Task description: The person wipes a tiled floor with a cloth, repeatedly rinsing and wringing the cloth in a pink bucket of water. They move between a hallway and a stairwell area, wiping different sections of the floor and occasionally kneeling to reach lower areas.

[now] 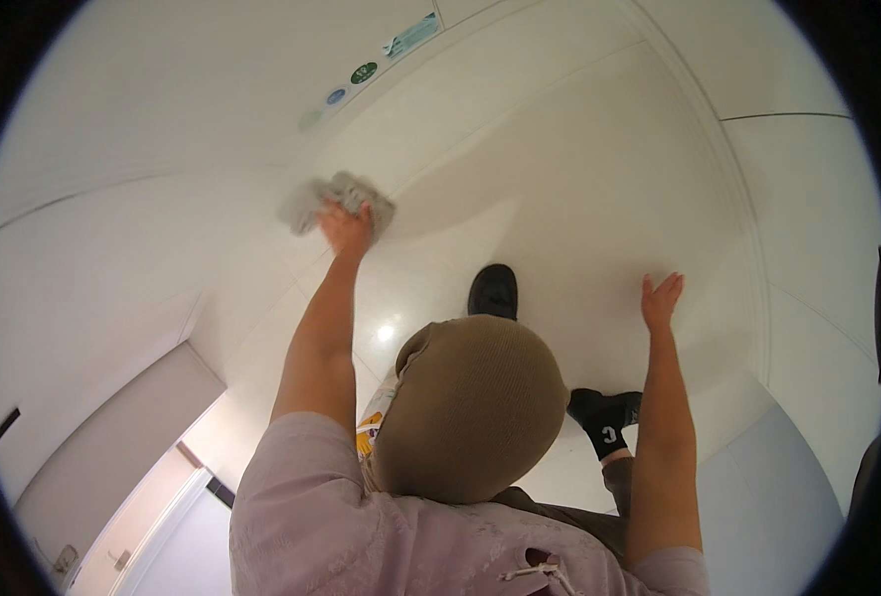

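Observation:
A crumpled grey cloth (373, 195) is gripped in my left hand (347, 229), with the arm stretched out ahead and to the left. Blur along the cloth's left side hides its outline there. The cloth is near where the white wall (149, 97) meets the cream tiled floor (597, 156); which of the two it touches, I cannot tell. To the right, my right hand (661, 298) holds nothing, its fingers apart. That hand appears over the floor, and any contact with a surface is unclear.
My bent knee in brown ribbed trousers (477, 410) fills the middle. A black shoe (494, 289) shows ahead of it, and a foot with a black sock (608, 432) is to the right. Several stickers (363, 72) line the upper left. A doorway (164, 514) opens lower left.

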`<state>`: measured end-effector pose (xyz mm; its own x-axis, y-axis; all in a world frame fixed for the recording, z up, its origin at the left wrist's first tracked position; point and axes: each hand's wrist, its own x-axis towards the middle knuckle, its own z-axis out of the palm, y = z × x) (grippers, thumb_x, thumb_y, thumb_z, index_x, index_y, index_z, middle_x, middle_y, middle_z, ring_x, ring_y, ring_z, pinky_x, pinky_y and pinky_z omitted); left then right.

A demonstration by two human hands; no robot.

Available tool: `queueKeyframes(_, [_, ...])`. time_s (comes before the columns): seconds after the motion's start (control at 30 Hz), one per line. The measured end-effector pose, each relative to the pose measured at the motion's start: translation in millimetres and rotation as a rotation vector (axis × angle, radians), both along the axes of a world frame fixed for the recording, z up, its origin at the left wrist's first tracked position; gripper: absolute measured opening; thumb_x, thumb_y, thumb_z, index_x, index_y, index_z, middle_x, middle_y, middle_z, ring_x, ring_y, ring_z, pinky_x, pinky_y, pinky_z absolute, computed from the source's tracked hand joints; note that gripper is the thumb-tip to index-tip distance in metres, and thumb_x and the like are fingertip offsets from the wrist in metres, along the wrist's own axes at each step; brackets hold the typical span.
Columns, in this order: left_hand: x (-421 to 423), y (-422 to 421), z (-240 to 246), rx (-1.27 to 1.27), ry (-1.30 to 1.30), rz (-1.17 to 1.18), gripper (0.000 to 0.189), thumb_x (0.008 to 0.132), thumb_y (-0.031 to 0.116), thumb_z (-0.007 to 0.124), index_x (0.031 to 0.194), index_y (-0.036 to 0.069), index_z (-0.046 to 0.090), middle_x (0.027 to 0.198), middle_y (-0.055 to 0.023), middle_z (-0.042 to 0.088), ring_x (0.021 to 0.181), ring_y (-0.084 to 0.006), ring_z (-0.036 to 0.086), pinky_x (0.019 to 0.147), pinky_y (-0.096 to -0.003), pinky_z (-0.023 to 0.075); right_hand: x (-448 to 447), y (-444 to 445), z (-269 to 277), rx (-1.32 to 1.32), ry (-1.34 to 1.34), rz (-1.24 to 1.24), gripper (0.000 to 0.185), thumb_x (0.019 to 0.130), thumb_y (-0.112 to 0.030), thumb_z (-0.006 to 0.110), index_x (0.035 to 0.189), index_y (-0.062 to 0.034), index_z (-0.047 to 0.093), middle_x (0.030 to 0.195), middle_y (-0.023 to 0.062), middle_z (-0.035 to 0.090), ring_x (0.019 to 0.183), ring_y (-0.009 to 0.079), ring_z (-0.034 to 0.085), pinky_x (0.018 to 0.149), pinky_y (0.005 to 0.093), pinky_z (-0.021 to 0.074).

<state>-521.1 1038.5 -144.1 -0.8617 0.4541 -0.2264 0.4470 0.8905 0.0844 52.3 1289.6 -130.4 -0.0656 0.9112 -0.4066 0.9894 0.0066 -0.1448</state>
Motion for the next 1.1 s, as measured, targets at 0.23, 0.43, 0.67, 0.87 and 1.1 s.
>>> queueKeyframes(0.23, [89, 193, 28, 0.245, -0.155, -0.585, 0.093, 0.082, 0.054, 0.064, 0.144, -0.006, 0.028, 0.144, -0.0348, 0.031, 0.14, -0.0439, 0.021, 0.116, -0.0491, 0.0149, -13, 0, -32, -0.072, -0.196, -0.022, 0.103, 0.091, -0.06, 0.048, 0.146, 0.013, 0.0, 0.155, 0.0299, -0.006, 0.145, 0.0408, -0.007, 0.118, 0.0468, 0.0029])
queueKeyframes(0.43, [97, 149, 12, 0.276, -0.222, -0.551, 0.085, 0.084, 0.049, 0.063, 0.141, -0.006, 0.033, 0.15, -0.0322, 0.02, 0.144, -0.0405, 0.012, 0.117, -0.0483, 0.012, -6, 14, -7, -0.145, -0.048, -0.022, 0.094, 0.094, -0.054, 0.049, 0.145, 0.0134, 0.007, 0.154, 0.0306, 0.0, 0.144, 0.0427, -0.001, 0.118, 0.0471, 0.0063])
queueKeyframes(0.67, [2, 20, 31, -0.049, -0.334, 0.105, 0.099, 0.081, 0.054, 0.066, 0.142, -0.013, 0.025, 0.142, -0.0344, 0.033, 0.132, -0.0465, 0.03, 0.113, -0.0507, 0.0187, -14, 61, 4, 0.279, -0.116, 0.089, 0.081, 0.098, -0.045, 0.045, 0.143, 0.0155, 0.016, 0.153, 0.0312, 0.013, 0.143, 0.0443, 0.008, 0.118, 0.0467, 0.0107])
queueKeyframes(0.87, [-4, 111, 8, 0.063, -0.087, -0.292, 0.107, 0.087, 0.053, 0.06, 0.145, -0.015, 0.001, 0.138, -0.0428, 0.026, 0.129, -0.0527, 0.026, 0.113, -0.0546, 0.0123, -44, 58, 9, 0.344, -0.033, 0.03, 0.083, 0.097, -0.043, 0.045, 0.146, 0.0117, 0.005, 0.155, 0.0264, 0.005, 0.145, 0.0378, 0.005, 0.118, 0.0483, 0.0076])
queueKeyframes(1.1, [1, 312, 23, 0.163, -0.016, -0.737, 0.111, 0.081, 0.057, 0.065, 0.147, -0.01, 0.006, 0.125, -0.0336, 0.042, 0.12, -0.0475, 0.036, 0.108, -0.0533, 0.0233, -53, 57, 26, 0.335, 0.001, -0.019, 0.085, 0.096, -0.042, 0.046, 0.147, 0.0107, 0.004, 0.156, 0.0244, 0.003, 0.146, 0.0371, 0.001, 0.118, 0.0477, 0.0052])
